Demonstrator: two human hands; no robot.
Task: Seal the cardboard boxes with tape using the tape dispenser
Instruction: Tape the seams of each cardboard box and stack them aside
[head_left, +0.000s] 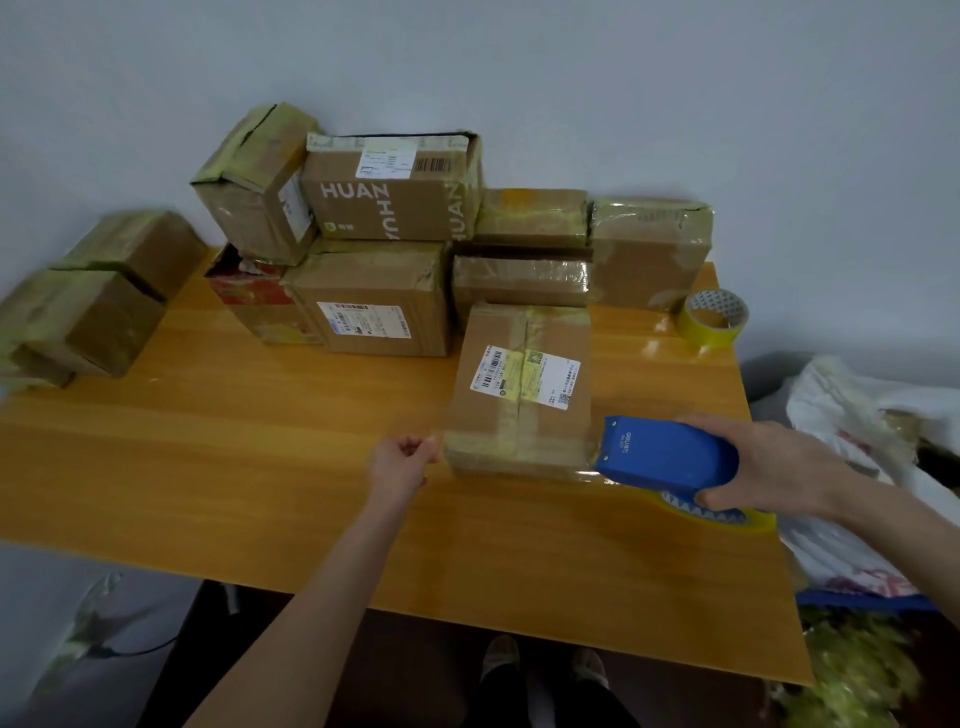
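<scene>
where stacked boxes (384, 192) crowd the table (260, 467), a tape roll (714, 317) sits beside.

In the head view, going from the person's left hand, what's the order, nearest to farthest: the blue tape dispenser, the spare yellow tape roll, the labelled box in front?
1. The labelled box, right beside the left hand.
2. The blue tape dispenser, across the box, held by the right hand.
3. The spare yellow tape roll, back right on the table.

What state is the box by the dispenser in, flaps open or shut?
Shut. The box has both top flaps lying flat, meeting along a centre seam covered by tape and a shipping label.
</scene>
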